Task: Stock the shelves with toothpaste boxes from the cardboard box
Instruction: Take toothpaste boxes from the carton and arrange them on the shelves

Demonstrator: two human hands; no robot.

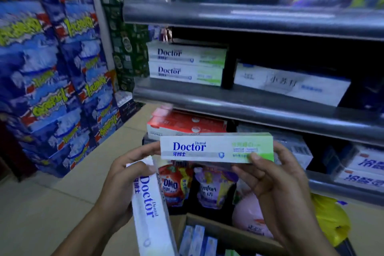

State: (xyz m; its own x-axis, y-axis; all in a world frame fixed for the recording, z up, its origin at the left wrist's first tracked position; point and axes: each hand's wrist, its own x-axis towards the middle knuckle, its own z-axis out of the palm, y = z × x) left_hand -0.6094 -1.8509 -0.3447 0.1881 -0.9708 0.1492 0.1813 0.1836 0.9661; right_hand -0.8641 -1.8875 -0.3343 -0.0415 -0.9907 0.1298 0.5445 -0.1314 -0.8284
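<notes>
My right hand (268,174) grips the green end of a white-and-green Doctor toothpaste box (207,148), held level in front of the shelves. My left hand (124,174) holds a second Doctor box (150,212) that points downward, and its fingertips touch the left end of the level box. Two more Doctor boxes (185,62) lie stacked at the left end of the middle shelf (249,106). The open cardboard box (226,233) sits low at centre, with blue toothpaste boxes (197,239) inside.
White boxes (291,83) lie to the right of a black divider on the middle shelf. Red boxes (182,122) fill the shelf below. Detergent pouches (176,185) stand behind the carton. Blue stacked cases (52,79) form a wall at left. A yellow bag (330,220) lies at right.
</notes>
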